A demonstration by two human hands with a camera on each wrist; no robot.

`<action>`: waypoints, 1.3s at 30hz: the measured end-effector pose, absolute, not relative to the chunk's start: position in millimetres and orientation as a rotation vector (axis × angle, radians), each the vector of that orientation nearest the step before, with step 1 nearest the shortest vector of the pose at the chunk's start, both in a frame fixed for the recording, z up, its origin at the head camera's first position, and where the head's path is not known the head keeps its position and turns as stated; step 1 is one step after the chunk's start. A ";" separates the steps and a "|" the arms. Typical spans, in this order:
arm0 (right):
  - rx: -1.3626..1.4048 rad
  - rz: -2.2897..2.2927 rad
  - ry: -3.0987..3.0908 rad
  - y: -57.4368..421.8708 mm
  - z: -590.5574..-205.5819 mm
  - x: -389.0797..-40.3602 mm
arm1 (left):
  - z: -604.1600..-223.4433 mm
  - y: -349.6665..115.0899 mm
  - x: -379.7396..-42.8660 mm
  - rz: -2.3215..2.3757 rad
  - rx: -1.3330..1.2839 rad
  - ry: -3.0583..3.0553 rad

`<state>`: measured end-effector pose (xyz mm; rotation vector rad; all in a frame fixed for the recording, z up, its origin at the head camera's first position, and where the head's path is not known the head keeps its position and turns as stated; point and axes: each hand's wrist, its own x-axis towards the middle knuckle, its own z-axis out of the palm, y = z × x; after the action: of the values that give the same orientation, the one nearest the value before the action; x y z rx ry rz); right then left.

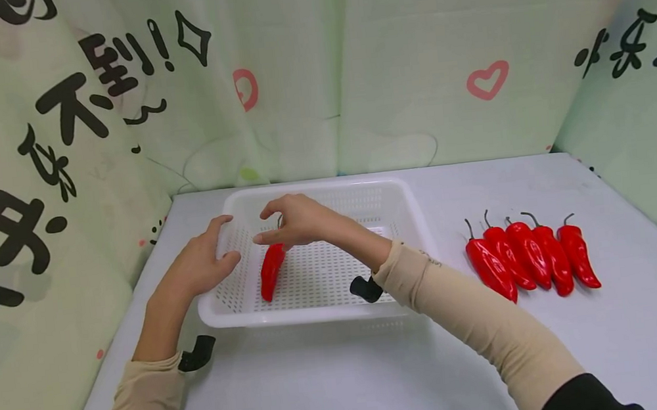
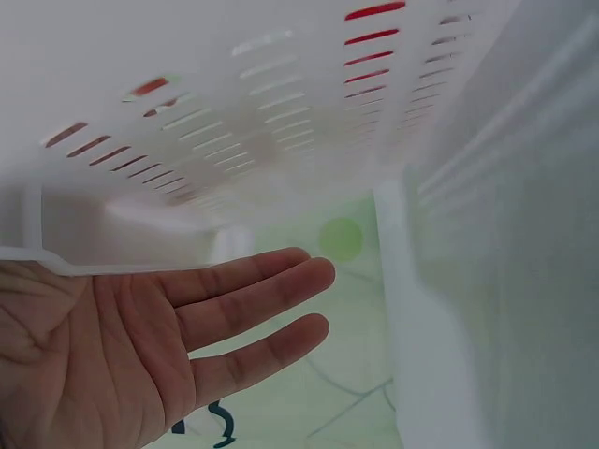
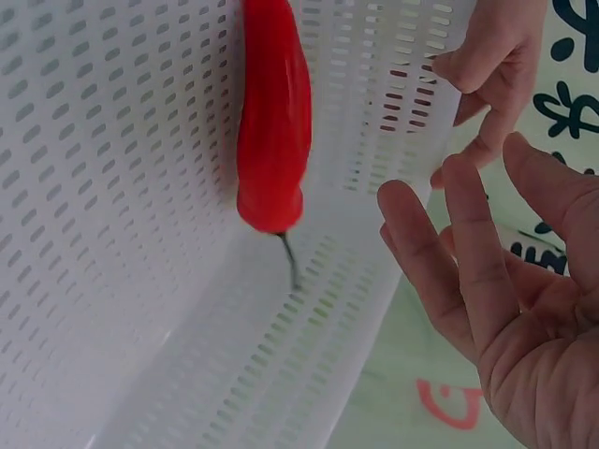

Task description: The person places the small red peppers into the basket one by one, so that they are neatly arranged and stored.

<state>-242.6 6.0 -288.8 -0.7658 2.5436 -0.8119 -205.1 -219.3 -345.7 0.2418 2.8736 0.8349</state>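
Observation:
A white perforated plastic basket [image 1: 327,313] stands on the table, and one red chili pepper [image 1: 272,275] lies in its left part, stem toward the far side. My right hand [image 1: 300,219] hovers over the stem end with fingers spread and loosely bent; in the right wrist view, a gap shows between this hand [image 3: 524,318] and the pepper [image 3: 273,122], and it holds nothing. At the basket's left rim is my left hand [image 1: 194,265], thumb and fingers apart. In the left wrist view its fingers extend beside the basket wall [image 2: 309,150]; firm contact cannot be made out.
Several red chili peppers [image 1: 526,255] lie side by side on the white tabletop [image 1: 333,376], right of the basket, stems pointing away. A pale green printed curtain [image 1: 398,60] encloses the table's back and sides. Black wrist-camera pieces [image 1: 366,289] stick out from both wrists.

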 end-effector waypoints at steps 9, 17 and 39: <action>-0.770 -0.818 2.509 11.6 -288.7 -243.5 | -346.3 -217.6 -203.5 0.842 0.226 2.871; -0.771 -0.804 2.561 19.5 -282.4 -241.7 | -345.8 -218.3 -204.1 0.830 0.231 2.871; -0.783 -1.045 2.621 80.1 -249.4 -216.5 | -347.6 -218.0 -202.4 0.835 0.241 2.906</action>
<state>-216.5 80.1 -249.4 -0.7833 2.6215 -1.0447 -202.4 -218.0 -347.6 0.2410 2.9062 0.8352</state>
